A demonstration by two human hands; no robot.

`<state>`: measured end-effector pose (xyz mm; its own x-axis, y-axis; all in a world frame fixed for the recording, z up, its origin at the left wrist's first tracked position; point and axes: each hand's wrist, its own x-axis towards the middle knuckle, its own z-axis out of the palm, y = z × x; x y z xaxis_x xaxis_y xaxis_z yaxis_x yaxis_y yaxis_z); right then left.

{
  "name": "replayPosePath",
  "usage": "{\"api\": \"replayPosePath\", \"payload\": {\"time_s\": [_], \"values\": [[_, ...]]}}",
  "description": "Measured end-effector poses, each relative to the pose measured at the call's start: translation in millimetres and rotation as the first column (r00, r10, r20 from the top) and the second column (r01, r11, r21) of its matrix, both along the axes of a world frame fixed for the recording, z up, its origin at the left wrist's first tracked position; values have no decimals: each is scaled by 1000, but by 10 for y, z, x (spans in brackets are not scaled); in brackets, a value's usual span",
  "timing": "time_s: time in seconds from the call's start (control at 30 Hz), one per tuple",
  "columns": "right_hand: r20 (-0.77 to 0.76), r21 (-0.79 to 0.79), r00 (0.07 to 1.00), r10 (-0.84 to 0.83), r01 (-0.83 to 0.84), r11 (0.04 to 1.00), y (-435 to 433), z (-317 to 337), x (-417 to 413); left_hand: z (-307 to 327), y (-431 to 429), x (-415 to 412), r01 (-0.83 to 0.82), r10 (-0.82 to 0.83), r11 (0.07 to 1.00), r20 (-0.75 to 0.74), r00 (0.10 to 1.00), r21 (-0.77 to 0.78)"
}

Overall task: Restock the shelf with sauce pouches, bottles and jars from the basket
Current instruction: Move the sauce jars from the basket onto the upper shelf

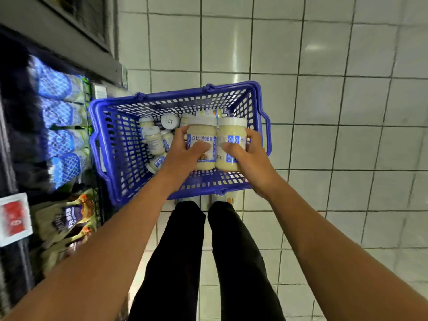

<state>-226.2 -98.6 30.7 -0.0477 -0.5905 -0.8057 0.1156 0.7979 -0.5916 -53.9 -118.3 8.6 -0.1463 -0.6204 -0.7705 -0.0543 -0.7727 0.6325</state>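
Step in hand, as judged: taking stock out of the basket (120, 140). 2 jars are being held upright, side by side and touching, just above its near half. The left hand (185, 149) is wrapping fingers and thumb around the left jar (203, 133); the right hand (251, 158) is clamping the right jar (231, 137) likewise. More loose jars (155, 140) are lying in the basket's far-left part. The shelf (69, 42), at left, is carrying blue pouches (60, 112) and darker pouches (67, 218). The next move is calling for swinging both jars leftward and finding a free slot, which is not showing here.
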Motion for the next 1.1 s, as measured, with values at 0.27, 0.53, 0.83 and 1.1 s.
{"api": "replayPosePath", "payload": {"time_s": [0.27, 0.53, 0.83, 1.1], "values": [[5, -125, 998, -59, 59, 990, -126, 1476, 16, 1576, -215, -48, -26, 19, 991, -59, 998, -129], [83, -291, 997, 4, 20, 957, -481, 2829, 152, 2938, -606, 187, -40, 32, 962, -35, 999, -268], [57, -527, 991, 121, -73, 847, -783, 4006, 468, 4302, -706, 520, -120, 138, 870, 2, 990, -478], [-18, -641, 933, 360, -287, 712, -957, 4774, 585, 5088, -441, 524, -356, 396, 751, -53, 917, -556]]}}
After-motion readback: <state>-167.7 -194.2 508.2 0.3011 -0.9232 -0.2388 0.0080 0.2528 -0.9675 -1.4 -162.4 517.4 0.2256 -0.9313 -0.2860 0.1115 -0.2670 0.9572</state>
